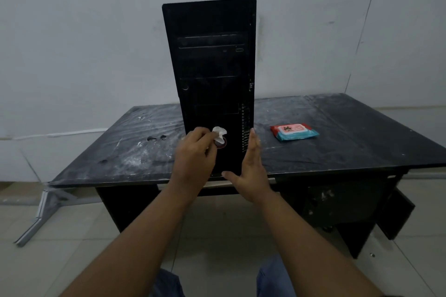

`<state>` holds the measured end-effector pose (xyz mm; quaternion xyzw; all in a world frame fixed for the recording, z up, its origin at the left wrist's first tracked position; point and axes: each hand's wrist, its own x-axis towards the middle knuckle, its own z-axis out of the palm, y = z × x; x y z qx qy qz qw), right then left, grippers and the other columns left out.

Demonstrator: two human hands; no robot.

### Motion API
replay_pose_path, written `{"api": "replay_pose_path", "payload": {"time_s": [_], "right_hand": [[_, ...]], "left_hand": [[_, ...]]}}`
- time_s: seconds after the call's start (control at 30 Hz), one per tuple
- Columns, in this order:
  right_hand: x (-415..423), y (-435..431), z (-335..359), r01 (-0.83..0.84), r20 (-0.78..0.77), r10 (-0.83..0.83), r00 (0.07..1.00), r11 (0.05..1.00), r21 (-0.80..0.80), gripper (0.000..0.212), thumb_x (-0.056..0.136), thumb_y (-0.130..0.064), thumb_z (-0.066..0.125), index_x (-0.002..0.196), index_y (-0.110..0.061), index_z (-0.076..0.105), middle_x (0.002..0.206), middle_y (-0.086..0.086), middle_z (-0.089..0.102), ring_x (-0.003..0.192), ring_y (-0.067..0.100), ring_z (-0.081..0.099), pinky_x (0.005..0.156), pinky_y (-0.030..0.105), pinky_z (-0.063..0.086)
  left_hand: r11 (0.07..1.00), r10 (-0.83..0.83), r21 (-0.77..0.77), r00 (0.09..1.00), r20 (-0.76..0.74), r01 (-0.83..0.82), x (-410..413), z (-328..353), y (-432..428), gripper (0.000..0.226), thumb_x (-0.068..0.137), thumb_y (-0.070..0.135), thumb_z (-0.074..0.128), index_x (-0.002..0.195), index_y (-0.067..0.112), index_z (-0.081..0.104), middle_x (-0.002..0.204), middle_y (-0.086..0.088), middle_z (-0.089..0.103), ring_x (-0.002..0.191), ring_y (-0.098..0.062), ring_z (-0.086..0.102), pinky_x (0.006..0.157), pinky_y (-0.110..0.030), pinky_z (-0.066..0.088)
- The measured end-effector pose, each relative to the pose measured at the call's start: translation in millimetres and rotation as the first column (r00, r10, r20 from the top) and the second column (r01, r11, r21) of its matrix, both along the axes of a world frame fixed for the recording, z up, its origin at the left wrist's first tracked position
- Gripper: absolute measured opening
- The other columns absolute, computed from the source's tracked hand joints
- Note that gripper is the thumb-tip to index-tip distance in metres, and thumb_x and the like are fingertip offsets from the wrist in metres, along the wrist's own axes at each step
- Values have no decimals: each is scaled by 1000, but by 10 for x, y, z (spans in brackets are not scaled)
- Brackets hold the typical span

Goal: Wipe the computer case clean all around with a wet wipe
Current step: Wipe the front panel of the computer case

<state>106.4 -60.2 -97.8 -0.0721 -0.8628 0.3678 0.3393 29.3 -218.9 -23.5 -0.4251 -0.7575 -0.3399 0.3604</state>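
left hand (195,149) pinches crumpled white wet wipe (219,134) on tall black computer case (212,67) | right hand (251,171) spread, bracing 3 o'clock edge | I'd overlap strokes firmly

We face a plain pale wall (72,43), scuffed in places, which meets a second wall (410,31) at a corner on the right. Before it stands a black desk (350,132). Its top carries white smears and scratches (heaviest on the left half). Under the right side we see a dark cabinet (337,202), spotted white. The floor (72,243) is laid in light tiles. A grey metal bar (36,219) lies slanted by the desk's left corner. Lighting is dim and even.
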Motion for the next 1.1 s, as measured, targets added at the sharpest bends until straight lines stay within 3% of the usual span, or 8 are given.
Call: {"api": "replay_pose_path", "payload": {"time_s": [0.33, 0.53, 0.63, 0.7, 0.83, 0.9, 1.0, 1.1], "right_hand": [[-6, -14, 16, 38, 37, -39, 999, 999, 29, 135, 85, -38, 84, 166, -31, -23, 173, -15, -26, 155, -3, -17, 119, 52, 32], [-5, 2, -7, 35, 19, -36, 999, 999, 33, 136, 85, -41, 86, 166, -30, -22, 173, -15, -25, 152, -11, -23, 115, 42, 28], [-24, -4, -19, 40, 21, -40, 999, 998, 39, 137, 85, -40, 87, 166, -27, -22, 174, -14, -25, 153, -10, -23, 118, 39, 21], [-36, -1, -35, 46, 13, -46, 999, 998, 34, 137, 83, -38, 87, 167, -27, -21, 174, -13, -24, 153, -11, -23, 118, 38, 20], [-66, 15, -62, 52, -11, -51, 999, 998, 27, 138, 82, -36, 88, 167, -27, -19, 176, -11, -19, 158, -3, -17, 119, 40, 25], [-89, 8, -74, 60, -20, -59, 998, 998, 32, 137, 82, -39, 89, 168, -27, -18, 176, -9, -16, 160, 2, -13, 117, 40, 26], [-94, 12, -90, 56, -30, -55, 998, 998, 37, 137, 83, -41, 89, 168, -27, -18, 176, -8, -15, 162, 7, -9, 120, 45, 30], [-84, 28, -102, 31, -30, -29, 999, 998, 45, 136, 85, -45, 87, 167, -28, -20, 176, -9, -18, 164, 13, -6, 124, 55, 29]], "left_hand": [[957, -81, -290, 959, -273, -1, -148, 258, 129, 6, 88, 3, 81, 93, 4, 79, 89, -7, 64, 74, -22, 57, 60, -26, 42], [975, 71, 188, 970, 234, -117, 93, -89, 8, 12, 101, 16, 73, 103, 10, 83, 74, 4, 66, 60, -6, 54, 55, -8, 36], [905, -153, 399, 767, 623, -144, 245, -207, 83, 16, 105, 23, 69, 107, 16, 83, 76, 9, 76, 71, -4, 73, 65, -10, 54], [795, -390, 574, 559, 732, -197, 314, -209, 157, 16, 104, 18, 70, 112, 10, 81, 89, 2, 82, 86, -8, 79, 79, -20, 63], [576, -724, 698, 130, 677, -426, 380, -162, 252, 16, 101, 10, 72, 115, 3, 77, 101, -7, 82, 97, -16, 80, 86, -23, 61], [473, -829, 704, 3, 559, -529, 400, -134, 277, 17, 100, 8, 72, 115, 0, 76, 106, -12, 82, 96, -17, 80, 86, -24, 61], [445, -805, 678, 70, 589, -586, 475, -88, 362, 9, 99, 9, 74, 106, 4, 78, 95, -7, 83, 89, -13, 81, 75, -20, 60], [569, -565, 661, 351, 747, -489, 539, -109, 402, 12, 102, 19, 73, 95, 15, 81, 85, 4, 81, 85, -7, 79, 74, -21, 61]]}}
